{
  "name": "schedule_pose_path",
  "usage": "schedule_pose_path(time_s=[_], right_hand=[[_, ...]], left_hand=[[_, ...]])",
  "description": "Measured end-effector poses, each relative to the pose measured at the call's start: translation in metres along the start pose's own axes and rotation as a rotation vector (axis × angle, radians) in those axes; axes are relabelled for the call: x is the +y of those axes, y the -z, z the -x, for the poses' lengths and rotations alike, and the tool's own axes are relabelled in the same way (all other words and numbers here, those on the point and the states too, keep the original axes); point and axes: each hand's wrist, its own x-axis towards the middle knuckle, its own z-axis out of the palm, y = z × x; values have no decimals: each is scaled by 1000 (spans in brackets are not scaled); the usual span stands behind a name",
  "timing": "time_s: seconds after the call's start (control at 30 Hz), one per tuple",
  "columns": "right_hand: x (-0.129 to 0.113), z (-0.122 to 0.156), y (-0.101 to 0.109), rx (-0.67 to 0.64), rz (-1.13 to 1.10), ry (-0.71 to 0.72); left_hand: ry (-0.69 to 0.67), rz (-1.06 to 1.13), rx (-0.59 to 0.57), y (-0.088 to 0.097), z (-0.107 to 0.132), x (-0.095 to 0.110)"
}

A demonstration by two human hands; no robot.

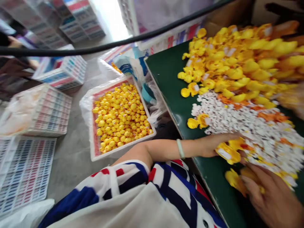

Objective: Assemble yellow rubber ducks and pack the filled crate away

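My left hand, with a pale bangle on the wrist, reaches over the green table from the left. Its fingers are closed on an opened yellow toy duck shell with a white patch inside. At the lower right, my right hand is blurred, its fingers curled around a yellow duck shell piece. Beyond both hands spreads a heap of small white parts with dark marks, mixed with orange pieces. Another opened yellow duck shell lies on the table beside that heap.
A big pile of yellow duck shells covers the far side of the green table. On the floor at left stands a lined crate full of yellow ducks. More crates stand farther left. A black cable crosses the upper view.
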Motion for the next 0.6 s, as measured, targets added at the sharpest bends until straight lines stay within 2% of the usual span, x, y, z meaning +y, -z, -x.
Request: schedule_pose_path(time_s=[0.1, 0.17, 0.27, 0.37, 0.47, 0.6], right_hand=[[-16, 15, 7, -139, 30, 42], [-25, 20, 10, -199, 6, 55], [-32, 16, 13, -153, 20, 16], [-42, 3, 25, 8, -45, -35], [-56, -14, 41, 152, -167, -35], [-69, -36, 50, 100, -164, 71]], left_hand=[[-9, 21, 85, -14, 33, 12], [48, 21, 65, -14, 45, 22], [83, -88, 97, -11, 47, 28], [75, -132, 151, -16, 47, 22], [72, -145, 148, -24, 46, 13], [78, -145, 115, -27, 44, 5]])
